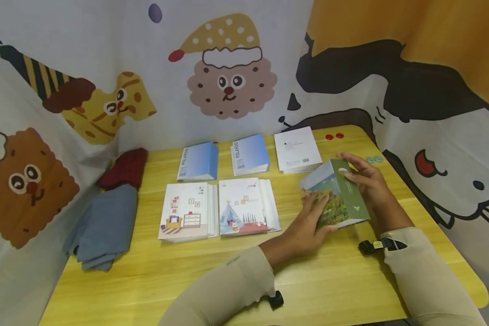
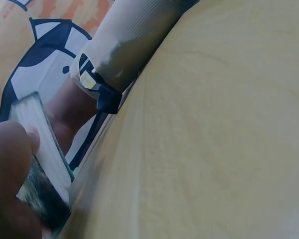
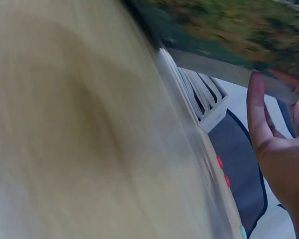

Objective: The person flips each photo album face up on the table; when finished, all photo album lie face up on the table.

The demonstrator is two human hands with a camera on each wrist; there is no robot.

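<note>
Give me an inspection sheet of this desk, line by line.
Surface: wooden table, pale yellow.
Job's things: green photo album, tilted, one edge on the table.
Clutter: two blue albums, a white album, two illustrated albums, folded cloths, red dots and teal dots near the far edge.
Hands: left hand presses the cover; right hand holds the spine side.
Cables: nothing seen.
Surroundings: cartoon-print curtains.

Small partitioned work booth, not a home room: cartoon-printed fabric curtains [image 1: 236,72] enclose a light wooden table [image 1: 146,276] on three sides. Photo albums [image 1: 197,162] lie in rows beside folded cloths [image 1: 106,226].
</note>
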